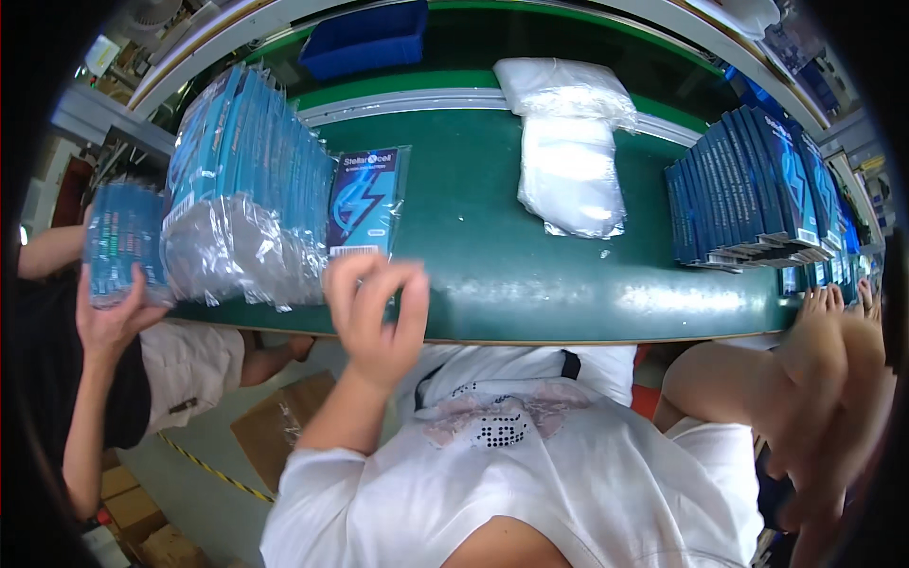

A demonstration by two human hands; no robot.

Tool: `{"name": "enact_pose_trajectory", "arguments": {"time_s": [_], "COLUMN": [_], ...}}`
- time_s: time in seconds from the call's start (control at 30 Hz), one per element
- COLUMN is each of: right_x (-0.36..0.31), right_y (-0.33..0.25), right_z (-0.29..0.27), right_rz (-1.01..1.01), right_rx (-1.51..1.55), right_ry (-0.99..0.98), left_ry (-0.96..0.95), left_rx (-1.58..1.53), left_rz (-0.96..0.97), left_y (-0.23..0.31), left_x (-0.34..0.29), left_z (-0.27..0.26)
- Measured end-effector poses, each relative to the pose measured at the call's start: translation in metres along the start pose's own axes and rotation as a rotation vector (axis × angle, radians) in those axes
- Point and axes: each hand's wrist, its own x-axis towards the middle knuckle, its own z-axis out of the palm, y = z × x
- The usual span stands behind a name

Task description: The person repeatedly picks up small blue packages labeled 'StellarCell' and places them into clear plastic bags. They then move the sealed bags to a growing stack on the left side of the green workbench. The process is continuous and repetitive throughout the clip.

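Observation:
My left hand [374, 317] is raised at the table's front edge, its fingers bent and apart, with nothing visible in them. Just beyond it lies a flat blue battery box [364, 201] in a clear bag. Left of that box stands a long row of bagged blue boxes [241, 151], with loose plastic bunched along its front. My right hand [819, 379] is off to the right, smeared by motion, so its fingers cannot be read. Closest to it is a row of dark blue boxes [739, 194] at the table's right end.
A pile of clear plastic bags [571, 175] lies at mid-table on the green surface [454, 218]. Behind sits a blue bin [365, 40]. At left, a co-worker's hand [114, 317] holds bagged boxes [125, 237]. Other fingers [866, 298] show at far right. A cardboard box [275, 421] stands below.

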Motion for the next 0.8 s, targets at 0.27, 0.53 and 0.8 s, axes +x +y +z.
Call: {"name": "enact_pose_trajectory", "arguments": {"time_s": [0.27,0.53,0.8], "right_x": [-0.025,-0.022,-0.034], "right_y": [-0.062,-0.073,-0.028], "right_z": [0.047,-0.017,-0.158], "right_rz": [0.056,-0.166,0.396], "right_rx": [-0.431,-0.210,-1.865], "right_ry": [0.237,-0.445,0.481], "left_ry": [-0.369,-0.345,-0.626], "left_rx": [0.340,0.636,0.050], "left_rz": [-0.168,-0.276,0.283], "left_y": [-0.062,-0.053,0.017], "left_x": [0.029,0.006,0.061], "left_z": [0.027,0.050,0.098]}}
